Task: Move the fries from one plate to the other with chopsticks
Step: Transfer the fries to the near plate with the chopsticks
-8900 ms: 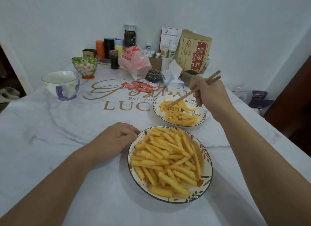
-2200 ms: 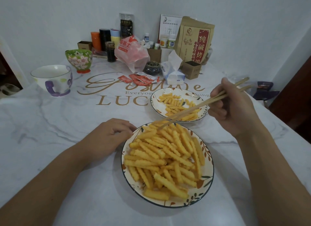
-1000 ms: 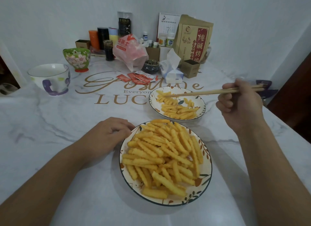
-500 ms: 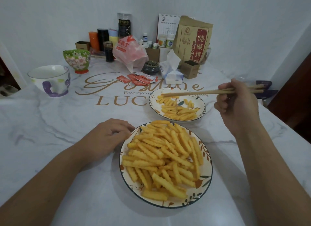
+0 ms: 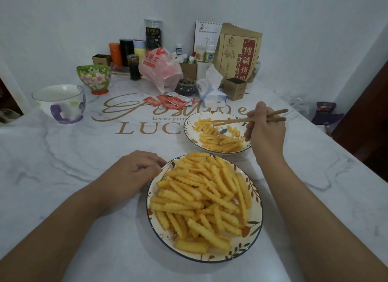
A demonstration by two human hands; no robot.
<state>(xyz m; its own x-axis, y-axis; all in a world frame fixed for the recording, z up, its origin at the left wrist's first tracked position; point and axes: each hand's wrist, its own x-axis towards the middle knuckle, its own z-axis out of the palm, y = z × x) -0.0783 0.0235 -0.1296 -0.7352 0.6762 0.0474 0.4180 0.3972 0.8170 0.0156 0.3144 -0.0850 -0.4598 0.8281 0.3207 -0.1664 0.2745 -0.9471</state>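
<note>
While I watch through the head camera, my right hand (image 5: 265,132) hangs above the near right edge of the far plate (image 5: 190,132), fingers curled round a pair of wooden chopsticks (image 5: 247,119). They run almost level, tips pointing left over the far plate's middle and slightly parted; I cannot make out any fry caught between them. Under them lies a thin scatter of crinkle-cut fries (image 5: 218,137), mostly on the plate's near half, with some of the leaf-painted bottom showing bare.

My left hand (image 5: 134,172) rests on the marble-patterned table (image 5: 63,155), fingers loosely curled, holding nothing, its fingertips (image 5: 159,165) just at the left rim of the near plate (image 5: 255,231). That plate sits close in front of me and carries a thick heap of fries (image 5: 201,199) covering nearly its whole face. Both plates are close together, the far one lying up and to the right of the near one.

Farther back I see a white mug (image 5: 59,102) with a purple handle at the left, a green flowered bowl (image 5: 93,78) beyond it, red sauce packets (image 5: 168,100), a pink plastic bag (image 5: 160,68), a tissue pack (image 5: 211,91) and a tall brown paper bag (image 5: 238,51) by the wall.
</note>
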